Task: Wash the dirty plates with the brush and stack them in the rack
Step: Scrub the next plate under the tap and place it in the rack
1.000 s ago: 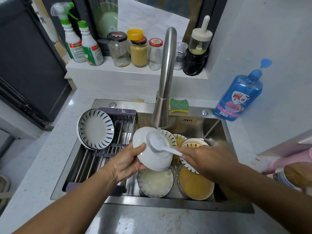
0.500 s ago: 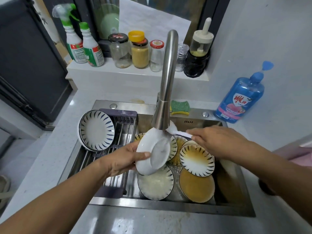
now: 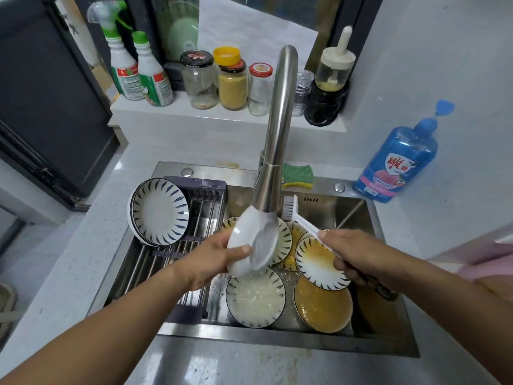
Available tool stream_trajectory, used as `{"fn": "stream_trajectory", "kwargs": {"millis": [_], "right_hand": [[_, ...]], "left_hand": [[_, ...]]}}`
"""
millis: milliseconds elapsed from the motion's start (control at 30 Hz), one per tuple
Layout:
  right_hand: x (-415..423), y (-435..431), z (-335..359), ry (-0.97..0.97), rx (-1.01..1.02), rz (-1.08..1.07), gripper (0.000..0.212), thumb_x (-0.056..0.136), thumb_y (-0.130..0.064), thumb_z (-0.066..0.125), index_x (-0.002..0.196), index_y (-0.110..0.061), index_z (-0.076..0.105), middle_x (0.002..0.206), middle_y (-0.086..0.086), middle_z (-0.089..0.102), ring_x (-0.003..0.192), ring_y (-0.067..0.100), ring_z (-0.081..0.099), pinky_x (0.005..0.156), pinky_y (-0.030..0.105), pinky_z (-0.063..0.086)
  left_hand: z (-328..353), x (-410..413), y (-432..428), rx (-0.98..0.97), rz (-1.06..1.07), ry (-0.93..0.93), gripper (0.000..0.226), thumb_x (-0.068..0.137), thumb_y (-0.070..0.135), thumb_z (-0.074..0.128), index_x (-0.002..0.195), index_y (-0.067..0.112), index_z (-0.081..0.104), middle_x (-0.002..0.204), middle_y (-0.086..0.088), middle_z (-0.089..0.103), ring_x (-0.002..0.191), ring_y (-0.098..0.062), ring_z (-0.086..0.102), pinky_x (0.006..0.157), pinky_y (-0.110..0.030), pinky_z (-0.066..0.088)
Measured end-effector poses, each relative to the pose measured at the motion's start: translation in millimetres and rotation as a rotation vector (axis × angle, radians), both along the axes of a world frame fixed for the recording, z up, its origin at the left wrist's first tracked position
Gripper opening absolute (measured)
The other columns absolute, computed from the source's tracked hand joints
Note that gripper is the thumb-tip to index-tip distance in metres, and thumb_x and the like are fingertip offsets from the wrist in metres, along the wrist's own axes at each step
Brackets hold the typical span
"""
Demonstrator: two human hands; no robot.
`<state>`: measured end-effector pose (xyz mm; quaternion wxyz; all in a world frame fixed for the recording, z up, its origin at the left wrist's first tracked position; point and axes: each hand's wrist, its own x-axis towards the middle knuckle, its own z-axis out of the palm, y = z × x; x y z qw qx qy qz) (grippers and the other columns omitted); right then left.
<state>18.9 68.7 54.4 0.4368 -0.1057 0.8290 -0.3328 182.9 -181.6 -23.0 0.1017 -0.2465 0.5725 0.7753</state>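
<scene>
Pale grey wall (image 3: 458, 51), right of frame. Dark-framed window (image 3: 365, 26), top centre, above a white ledge (image 3: 172, 120). White speckled countertop (image 3: 83, 259), left. Dark cabinet front (image 3: 50, 93), upper left. Grey floor (image 3: 19, 243), left edge.

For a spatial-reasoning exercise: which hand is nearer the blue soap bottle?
Right. The right hand, gripping the brush, sits below-left of the blue soap bottle; the left hand, holding a plate, is farther left, past the faucet.
</scene>
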Motion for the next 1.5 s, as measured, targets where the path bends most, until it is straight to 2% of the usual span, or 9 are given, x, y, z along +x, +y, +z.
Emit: {"fn": "stream_trajectory", "kwargs": {"millis": [167,267,533,633,700,867,1167,1333,1500], "right_hand": [[13.5,-29.9,6.9,-0.137,-0.013,-0.192,0.055,0.088,-0.060,0.067,0.108,-0.008,0.068,0.072,0.007,0.074,0.042,0.009,0.046,0.040,0.021,0.038],[20.5,-42.0,2.0,-0.205,-0.062,-0.311,0.055,0.088,-0.046,0.074,0.108,0.004,0.063,0.095,0.025,0.075,0.033,0.005,0.049,0.036,0.017,0.036],[25.6,-47.1,-55.9,-0.309,0.010,-0.429,0.004,0.091,-0.005,0.068,0.093,-0.003,0.064,0.063,0.008,0.054,0.038,0.010,0.038,0.033,0.017,0.033],[29.9,-42.8,-61.9,-0.334,-0.004,-0.437,0.008,0.092,-0.007,0.070,0.098,-0.005,0.065,0.060,0.005,0.053,0.042,0.010,0.039,0.035,0.019,0.034],[31.3,-37.6,-59.3,-0.317,-0.010,-0.450,0.011,0.093,-0.007,0.070,0.101,-0.006,0.063,0.058,0.003,0.051,0.041,0.009,0.039,0.034,0.018,0.034],[36.3,-33.9,-38.5,-0.197,0.005,-0.320,0.019,0.096,-0.016,0.069,0.110,-0.005,0.064,0.054,0.000,0.049,0.037,0.008,0.039,0.035,0.018,0.033],[18.0,-10.6,6.5,0.778,0.312,0.397,0.044,0.107,-0.050,0.026,0.145,-0.043,0.046,0.085,-0.010,0.065,0.074,0.009,0.062,0.071,0.038,0.058],[27.1,-29.2,10.6,0.857,0.459,0.637,0.036,0.108,-0.045,0.030,0.138,-0.040,0.049,0.084,-0.007,0.061,0.071,0.014,0.059,0.066,0.035,0.055],[41.5,-44.2,18.0,0.803,0.368,0.868,0.037,0.109,-0.032,0.040,0.145,-0.034,0.049,0.138,-0.009,0.058,0.114,0.024,0.058,0.085,0.036,0.049]], "left_hand": [[2.4,0.2,20.4,-0.765,-0.444,0.167,0.032,0.100,0.025,0.059,0.129,0.039,0.059,0.102,0.002,0.065,0.085,-0.020,0.061,0.073,-0.026,0.053],[1.8,3.1,21.5,-1.230,-0.514,0.406,0.038,0.101,0.029,0.053,0.138,0.035,0.056,0.131,0.014,0.065,0.115,-0.011,0.061,0.095,-0.016,0.046],[-4.2,22.2,7.0,-1.437,-0.550,0.467,0.049,0.099,0.036,0.058,0.143,0.053,0.043,0.159,0.020,0.031,0.152,-0.005,0.016,0.126,-0.047,0.004],[11.3,33.3,2.5,-1.063,-0.367,0.235,0.087,0.082,0.053,0.075,0.149,0.060,0.019,0.162,0.031,0.008,0.151,0.004,0.003,0.125,-0.035,0.012],[21.2,37.9,3.5,-0.519,-0.175,0.089,0.085,0.078,0.039,0.083,0.135,0.063,0.026,0.140,0.044,0.038,0.130,0.019,0.038,0.104,-0.012,0.041],[6.8,25.8,5.4,0.288,0.163,-0.149,0.045,0.095,0.023,0.064,0.134,0.006,0.052,0.125,-0.021,0.068,0.108,-0.041,0.069,0.088,-0.047,0.059],[-6.7,10.0,13.7,0.367,0.249,-0.171,0.049,0.094,-0.014,0.048,0.133,0.014,0.050,0.128,-0.024,0.061,0.097,-0.047,0.071,0.069,-0.049,0.063],[-3.2,-1.5,23.7,0.408,0.181,-0.139,0.049,0.093,-0.017,0.046,0.129,0.017,0.053,0.124,-0.022,0.066,0.097,-0.044,0.071,0.073,-0.052,0.062],[-7.9,-4.9,23.6,0.466,0.178,-0.134,0.056,0.092,-0.019,0.047,0.135,0.016,0.050,0.120,-0.023,0.069,0.101,-0.044,0.070,0.078,-0.061,0.057]]}}
